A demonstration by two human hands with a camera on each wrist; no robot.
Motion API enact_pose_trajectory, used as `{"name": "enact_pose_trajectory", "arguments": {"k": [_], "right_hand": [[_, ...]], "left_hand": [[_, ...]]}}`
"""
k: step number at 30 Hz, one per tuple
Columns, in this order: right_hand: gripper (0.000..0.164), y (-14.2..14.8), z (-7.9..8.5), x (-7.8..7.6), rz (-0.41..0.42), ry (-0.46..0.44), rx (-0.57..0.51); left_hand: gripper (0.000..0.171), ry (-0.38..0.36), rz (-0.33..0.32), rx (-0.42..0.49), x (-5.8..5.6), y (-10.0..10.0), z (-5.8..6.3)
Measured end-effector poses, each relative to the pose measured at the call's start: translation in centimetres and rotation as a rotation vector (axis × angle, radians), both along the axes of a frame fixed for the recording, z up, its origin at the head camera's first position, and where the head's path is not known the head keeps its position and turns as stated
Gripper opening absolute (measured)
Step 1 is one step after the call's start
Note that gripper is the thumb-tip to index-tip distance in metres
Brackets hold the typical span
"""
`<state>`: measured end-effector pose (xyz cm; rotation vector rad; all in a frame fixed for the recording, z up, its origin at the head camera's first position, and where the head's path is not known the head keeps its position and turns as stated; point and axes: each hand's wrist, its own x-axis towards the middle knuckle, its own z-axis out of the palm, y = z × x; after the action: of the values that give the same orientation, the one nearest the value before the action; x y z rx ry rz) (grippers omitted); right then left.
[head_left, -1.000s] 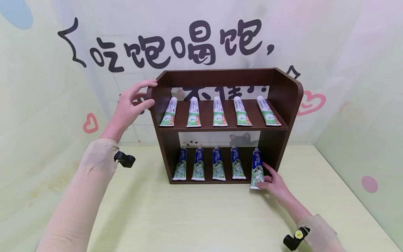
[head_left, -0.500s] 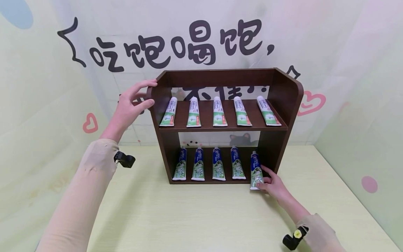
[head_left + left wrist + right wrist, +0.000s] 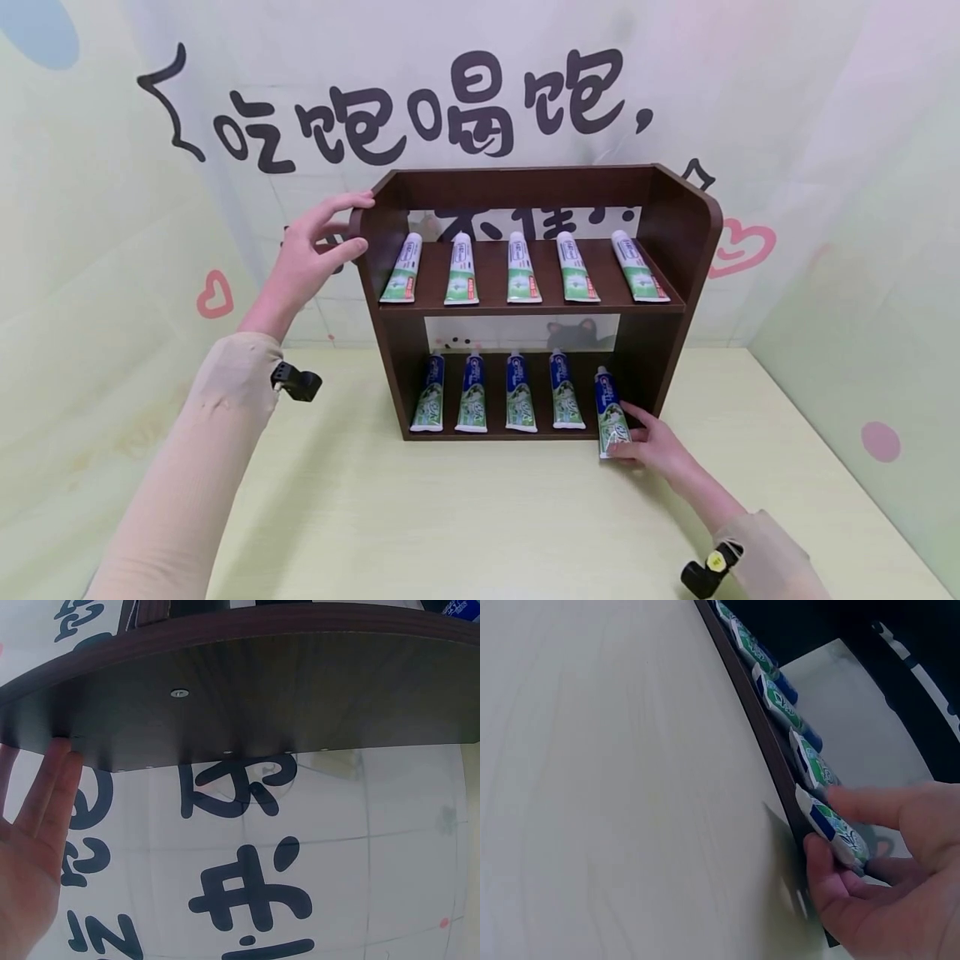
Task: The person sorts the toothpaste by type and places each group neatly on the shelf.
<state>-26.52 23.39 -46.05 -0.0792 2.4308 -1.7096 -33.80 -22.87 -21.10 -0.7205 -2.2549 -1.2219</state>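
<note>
A dark brown two-tier shelf (image 3: pixel 525 309) stands on the table. Toothpaste tubes with white-and-green fronts, like this one (image 3: pixel 523 271), lie in a row on its upper tier. On the lower tier are several blue-and-green tubes (image 3: pixel 521 392). At the lower right, my right hand (image 3: pixel 660 450) grips the rightmost blue-and-green toothpaste tube (image 3: pixel 611 412), thumb over its front. That tube's flat bottom end sticks out past the front edge. My left hand (image 3: pixel 303 250) touches the shelf's upper left side; fingers (image 3: pixel 52 780) meet the outer face in the left wrist view.
The pale wooden table (image 3: pixel 450 517) extends in front of the shelf. Behind rises a printed backdrop (image 3: pixel 300 50) with large dark characters. A wrist camera (image 3: pixel 296 381) sits on the left sleeve and another wrist camera (image 3: pixel 711 569) on the right.
The toothpaste tube in my right hand has come down and slightly toward the front, and its cap end sits lower. My left hand stays in place on the shelf.
</note>
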Motion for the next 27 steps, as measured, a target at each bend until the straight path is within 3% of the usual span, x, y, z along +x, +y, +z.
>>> {"name": "enact_pose_trajectory", "arguments": {"k": [4,9,17,27], "right_hand": [[0.097,0.2,0.3,0.2,0.023,-0.001,0.086],[0.095,0.3,0.0,0.3,0.03,0.003,0.137],[0.09,0.5,-0.2,0.3,0.072,0.076,0.214],[0.087,0.6,-0.1,0.4,0.086,0.115,0.289]], "left_hand": [[0.046,0.0,-0.001,0.0,0.9,0.5,0.4],[0.046,-0.001,-0.005,0.002,1.9,0.9,0.9],[0.046,0.017,0.004,-0.003,0.2,0.0,0.2],[0.046,0.007,0.005,-0.004,0.1,0.0,0.0]]}}
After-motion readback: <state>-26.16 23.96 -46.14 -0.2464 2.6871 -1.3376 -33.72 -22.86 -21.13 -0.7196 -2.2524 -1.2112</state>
